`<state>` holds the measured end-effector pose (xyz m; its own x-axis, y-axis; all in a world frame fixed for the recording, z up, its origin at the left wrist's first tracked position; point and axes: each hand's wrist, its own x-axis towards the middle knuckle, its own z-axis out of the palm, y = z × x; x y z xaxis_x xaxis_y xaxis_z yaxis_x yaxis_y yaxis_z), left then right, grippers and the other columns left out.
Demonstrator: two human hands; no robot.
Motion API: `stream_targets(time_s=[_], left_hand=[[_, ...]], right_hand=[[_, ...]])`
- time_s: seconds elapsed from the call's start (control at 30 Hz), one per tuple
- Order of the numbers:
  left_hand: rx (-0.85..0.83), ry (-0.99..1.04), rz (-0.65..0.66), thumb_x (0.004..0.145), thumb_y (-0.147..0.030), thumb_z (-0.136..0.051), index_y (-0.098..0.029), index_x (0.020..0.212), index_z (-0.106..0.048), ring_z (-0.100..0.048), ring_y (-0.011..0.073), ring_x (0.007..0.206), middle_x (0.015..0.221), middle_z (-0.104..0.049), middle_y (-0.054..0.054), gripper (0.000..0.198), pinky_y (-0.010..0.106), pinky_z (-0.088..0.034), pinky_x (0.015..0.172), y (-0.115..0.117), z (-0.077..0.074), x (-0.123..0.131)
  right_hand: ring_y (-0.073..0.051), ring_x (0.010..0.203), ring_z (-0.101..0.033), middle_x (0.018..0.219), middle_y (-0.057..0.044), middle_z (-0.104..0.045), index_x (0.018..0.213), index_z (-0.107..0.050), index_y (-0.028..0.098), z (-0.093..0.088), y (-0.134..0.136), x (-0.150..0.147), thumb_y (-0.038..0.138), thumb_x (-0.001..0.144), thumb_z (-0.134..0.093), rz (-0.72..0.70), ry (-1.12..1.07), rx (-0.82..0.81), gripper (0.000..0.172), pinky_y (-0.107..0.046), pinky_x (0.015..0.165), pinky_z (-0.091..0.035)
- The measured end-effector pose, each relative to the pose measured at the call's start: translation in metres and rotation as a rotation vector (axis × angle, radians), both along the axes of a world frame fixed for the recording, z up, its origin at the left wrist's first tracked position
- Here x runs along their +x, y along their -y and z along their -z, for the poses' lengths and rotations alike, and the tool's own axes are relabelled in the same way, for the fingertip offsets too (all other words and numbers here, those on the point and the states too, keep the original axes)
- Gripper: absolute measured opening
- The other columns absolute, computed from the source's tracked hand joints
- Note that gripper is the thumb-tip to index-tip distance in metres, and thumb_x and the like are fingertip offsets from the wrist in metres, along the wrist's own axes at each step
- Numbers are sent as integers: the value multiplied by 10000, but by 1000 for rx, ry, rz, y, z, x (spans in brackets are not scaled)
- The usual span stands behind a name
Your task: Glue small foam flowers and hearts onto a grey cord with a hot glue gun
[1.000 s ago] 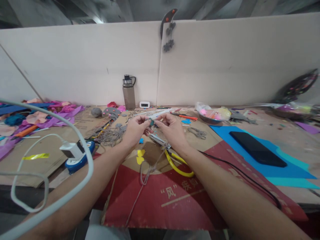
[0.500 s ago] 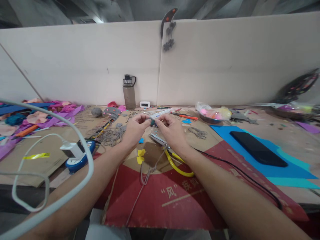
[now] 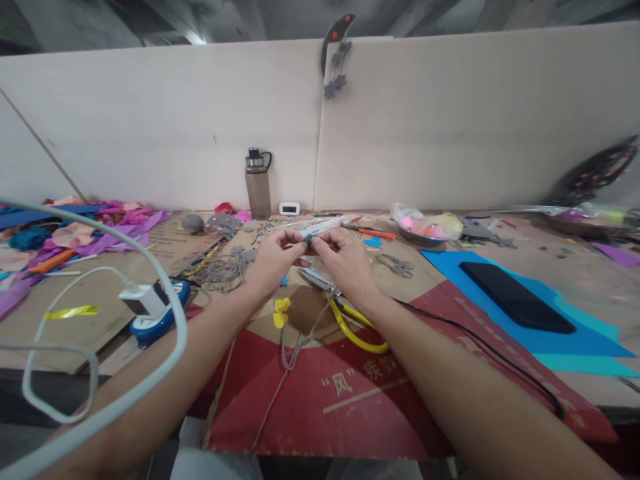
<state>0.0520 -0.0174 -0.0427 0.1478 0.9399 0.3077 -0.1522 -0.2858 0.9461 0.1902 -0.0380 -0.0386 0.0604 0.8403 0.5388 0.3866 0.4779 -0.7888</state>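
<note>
My left hand (image 3: 273, 261) and my right hand (image 3: 345, 259) meet fingertip to fingertip over the cardboard, both pinching a small dark teal piece (image 3: 309, 239). Its exact shape is too small to tell. Just below the right hand lie scissors with yellow handles (image 3: 357, 340), their blades partly behind the hand. A yellow paper piece (image 3: 281, 313) sits on the cardboard beneath the left hand, beside a grey cord (image 3: 287, 363) that runs down to the near edge. A bit of blue shows just under the left hand.
A bottle (image 3: 258, 187) and a small white clock (image 3: 289, 209) stand by the wall. At right are a black phone (image 3: 515, 297) on blue sheets and a bowl (image 3: 425, 239). Tangled cord (image 3: 220, 270), a power strip (image 3: 155, 330) and a white cable (image 3: 173, 287) are at left.
The teal piece and the pinching fingertips have shifted slightly, up and to the right. More of the left hand's lower fingers shows beneath the piece.
</note>
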Motion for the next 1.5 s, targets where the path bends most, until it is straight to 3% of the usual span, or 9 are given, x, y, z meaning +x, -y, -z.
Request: stream_targets(time_s=[0.2, 0.33, 0.47, 0.73, 0.9, 1.0, 1.17, 1.4, 1.5], left_hand=[[16, 3, 22, 687, -197, -707, -149, 771, -596, -494, 54, 524, 618, -569, -26, 147, 171, -366, 474, -1, 0, 1], [-89, 96, 107, 639, -169, -734, -136, 787, -597, -576, 81, 592, 672, -622, -5, 204, 211, -466, 604, 0, -3, 4], [-172, 172, 161, 681, -219, -720, -132, 781, -603, -620, 100, 629, 693, -642, 10, 176, 247, -516, 668, 0, -4, 4], [-194, 176, 181, 666, -255, -703, -127, 743, -628, -629, 130, 590, 652, -657, 37, 167, 275, -522, 635, 1, -5, 0], [-195, 186, 229, 673, -296, -648, -120, 795, -661, -650, 171, 686, 730, -688, 78, 214, 303, -521, 667, 0, -5, -3], [-164, 168, 241, 658, -278, -692, -117, 814, -665, -632, 147, 691, 746, -680, 65, 226, 277, -502, 676, -2, -3, -2], [-100, 81, 134, 644, -253, -750, -119, 767, -654, -522, 58, 570, 644, -592, -13, 206, 190, -433, 577, -5, 0, 1], [-76, 108, -86, 664, -287, -717, -149, 761, -575, -568, 75, 534, 647, -586, -20, 221, 159, -356, 420, -9, -5, -9], [-2, 124, -127, 702, -273, -676, -158, 795, -543, -609, 101, 522, 642, -597, -20, 199, 169, -396, 412, -13, -7, -13]], right_hand=[[-120, 561, -459, 578, 17, -555, 628, -584, 189, -2, 0, 2, 305, 802, -544, 29, 5, 11, 213, -255, 551, -322], [-122, 567, -473, 596, 11, -581, 635, -590, 189, -3, 0, 3, 300, 794, -547, 24, -15, -15, 198, -255, 557, -337], [-127, 579, -481, 609, 3, -597, 640, -595, 188, -1, -2, 2, 302, 791, -548, 26, 5, 1, 195, -257, 565, -344], [-125, 580, -487, 619, 6, -597, 667, -606, 184, 3, -5, 3, 319, 810, -528, 5, 51, -3, 212, -261, 576, -352], [-128, 591, -486, 621, 3, -596, 659, -603, 183, 2, -5, 3, 308, 804, -528, 26, 71, -4, 205, -261, 581, -348], [-125, 582, -475, 611, 6, -588, 656, -596, 182, 1, -6, 4, 313, 799, -530, 16, 44, -36, 205, -259, 571, -340], [-124, 602, -468, 610, 17, -553, 656, -585, 174, 2, -8, 4, 348, 805, -510, -46, -20, -75, 241, -255, 589, -344], [-143, 620, -527, 661, -21, -601, 720, -641, 164, 6, -14, 9, 475, 895, -359, -151, 93, -228, 455, -264, 622, -386], [-160, 673, -584, 754, -58, -662, 758, -655, 165, 1, -23, 27, 439, 912, -338, -12, 214, -249, 446, -270, 662, -412]])
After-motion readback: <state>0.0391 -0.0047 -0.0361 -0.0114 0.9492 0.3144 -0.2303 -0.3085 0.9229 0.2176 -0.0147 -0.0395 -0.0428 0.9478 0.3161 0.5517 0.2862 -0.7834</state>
